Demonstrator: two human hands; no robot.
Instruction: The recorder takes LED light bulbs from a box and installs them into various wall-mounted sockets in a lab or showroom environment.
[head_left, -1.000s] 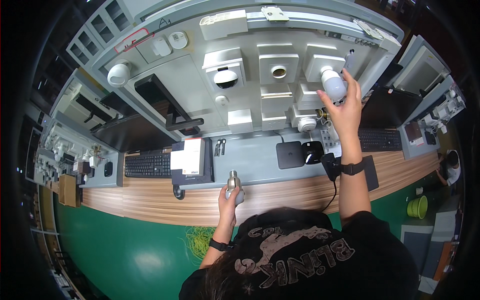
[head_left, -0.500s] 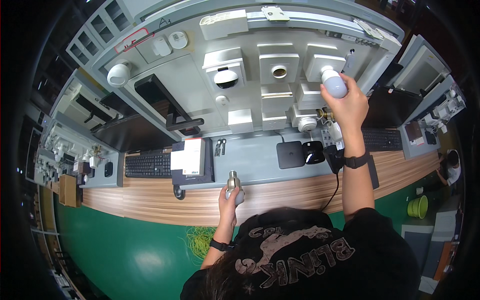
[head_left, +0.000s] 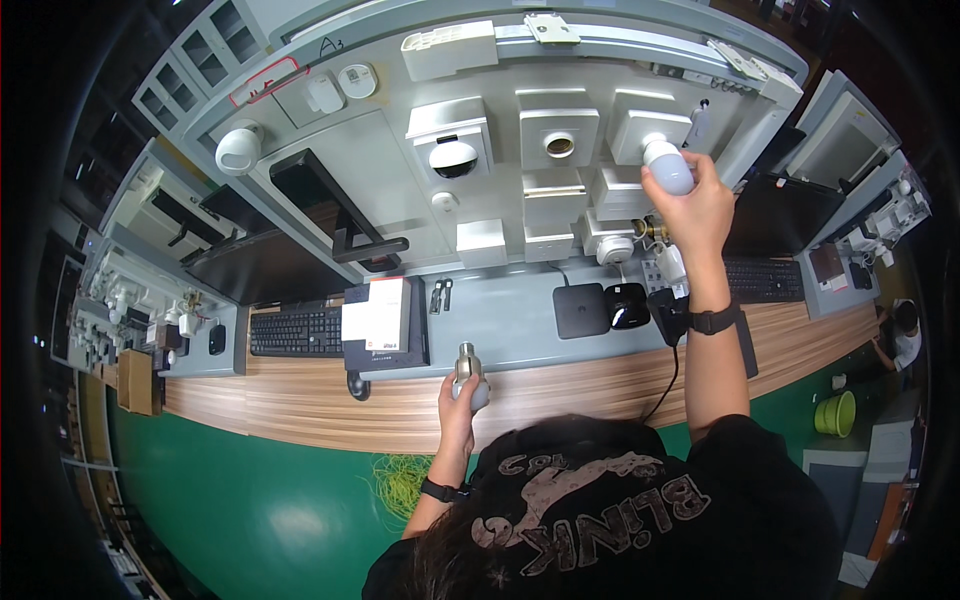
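A white light bulb (head_left: 672, 174) sits at a square white lamp holder (head_left: 650, 128) on the upright board, at the right. My right hand (head_left: 703, 212) is closed round the bulb from below and the right. Down over the wooden desk edge, my left hand (head_left: 456, 408) grips a second light bulb (head_left: 467, 362), its metal base pointing up and its pale globe low in the fingers. Left of the first holder, another square lamp holder (head_left: 559, 142) has its round brass socket bare. How far the right bulb's base goes into its holder is hidden.
A domed camera (head_left: 452, 152) and white boxes are mounted on the board. Below stand a flat black box (head_left: 581, 310), a glossy black device (head_left: 627, 305) and a black plug with a cable (head_left: 668, 318). At left lie a white carton (head_left: 384, 315), a keyboard (head_left: 297, 332) and a mouse (head_left: 358, 385).
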